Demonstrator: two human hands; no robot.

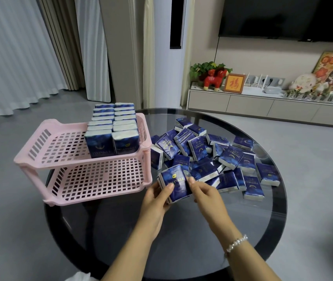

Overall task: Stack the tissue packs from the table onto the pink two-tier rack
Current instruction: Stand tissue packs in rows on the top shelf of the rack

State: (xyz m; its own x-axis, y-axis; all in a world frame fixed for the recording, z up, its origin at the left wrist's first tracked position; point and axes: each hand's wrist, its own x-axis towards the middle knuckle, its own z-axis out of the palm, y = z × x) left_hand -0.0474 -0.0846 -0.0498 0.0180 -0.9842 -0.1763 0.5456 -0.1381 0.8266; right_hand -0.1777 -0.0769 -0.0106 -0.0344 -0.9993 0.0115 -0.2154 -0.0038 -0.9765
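— Where is the tissue pack [175,184]?
— Above the round glass table [242,230], just beside the pink two-tier rack [40,157]. The left hand [155,201] and right hand [206,194] pinch it, thumbs on its front.
— And the others?
— Two upright rows [112,128] fill the top tier's right side; a loose pile [212,157] lies behind.

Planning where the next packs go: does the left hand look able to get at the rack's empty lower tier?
Probably yes: the lower tier is open-fronted, beside the left hand, though that hand now holds tissue packs.
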